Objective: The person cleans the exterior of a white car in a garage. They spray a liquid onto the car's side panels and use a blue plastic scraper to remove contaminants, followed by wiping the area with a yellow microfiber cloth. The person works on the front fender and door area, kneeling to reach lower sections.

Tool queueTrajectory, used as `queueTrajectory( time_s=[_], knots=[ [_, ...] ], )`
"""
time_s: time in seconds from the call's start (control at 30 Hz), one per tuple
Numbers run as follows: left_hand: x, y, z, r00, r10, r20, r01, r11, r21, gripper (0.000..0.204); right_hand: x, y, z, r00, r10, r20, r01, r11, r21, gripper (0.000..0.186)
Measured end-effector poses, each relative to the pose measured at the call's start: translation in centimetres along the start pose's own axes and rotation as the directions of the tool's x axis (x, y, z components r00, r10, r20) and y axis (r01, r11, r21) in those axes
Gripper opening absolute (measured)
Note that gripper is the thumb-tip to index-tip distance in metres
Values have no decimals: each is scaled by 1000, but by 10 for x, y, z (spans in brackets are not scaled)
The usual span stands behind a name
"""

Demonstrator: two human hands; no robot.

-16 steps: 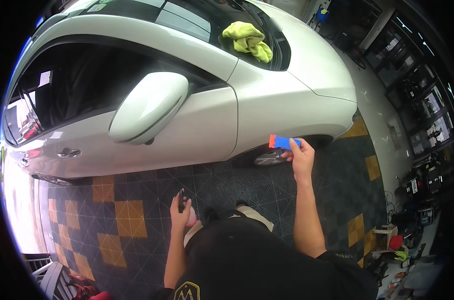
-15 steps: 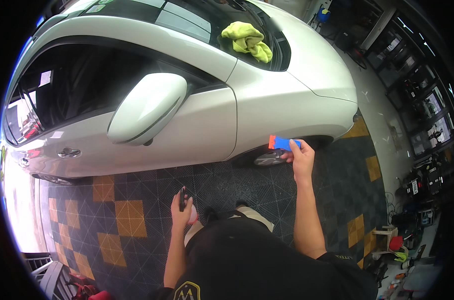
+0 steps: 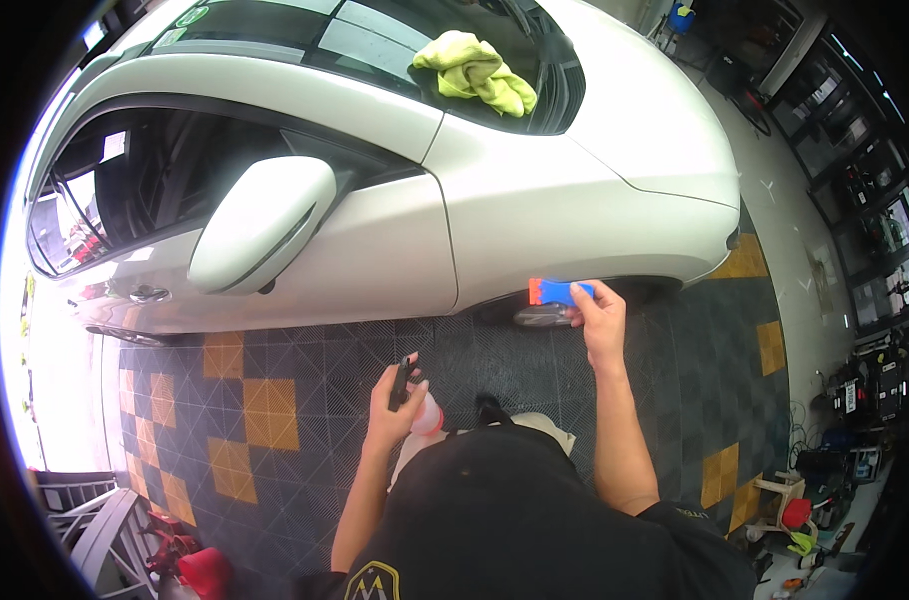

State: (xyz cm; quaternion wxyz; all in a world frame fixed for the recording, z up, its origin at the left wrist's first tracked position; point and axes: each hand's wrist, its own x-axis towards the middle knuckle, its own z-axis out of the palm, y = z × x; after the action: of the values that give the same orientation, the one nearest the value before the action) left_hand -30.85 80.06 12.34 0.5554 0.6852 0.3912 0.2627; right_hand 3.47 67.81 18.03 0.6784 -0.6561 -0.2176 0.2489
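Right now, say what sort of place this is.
Probably a car-care workshop: a white car stands on black and amber floor tiles, with a yellow-green cloth on its windshield.

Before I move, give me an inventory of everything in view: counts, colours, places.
spray bottle: one, black and pinkish, lower centre
scraper: one, blue and orange, centre right
cloth: one, yellow-green, on the windshield
car: one, white, across the top
side mirror: one, white, upper left
wheels: two, dark, car's near side
floor tiles: many, grey and orange, below
stool: one, beige, lower right
metal frame: one, grey, lower left
clutter: many pieces, mixed, right edge
shirt: one, black, bottom centre
left hand: one, bare, fingers around spray bottle
right hand: one, bare, fingers holding scraper
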Motion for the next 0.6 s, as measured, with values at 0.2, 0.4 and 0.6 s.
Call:
queueTrajectory(
  time_s=[0.2,0.4,0.6],
  knots=[
    [-21,-11,26,996,-29,-80,32,999,32,52,20,30,-27,979,124,164,-96,980,-172,17],
    [-30,-18,43,992,-65,-104,68,997,29,51,22,38,-54,857,453,245,-386,880,-275,33],
    [-24,-20,54,994,-106,-33,107,994,20,52,17,49,-89,876,409,257,-313,885,-344,25]
  ],
)
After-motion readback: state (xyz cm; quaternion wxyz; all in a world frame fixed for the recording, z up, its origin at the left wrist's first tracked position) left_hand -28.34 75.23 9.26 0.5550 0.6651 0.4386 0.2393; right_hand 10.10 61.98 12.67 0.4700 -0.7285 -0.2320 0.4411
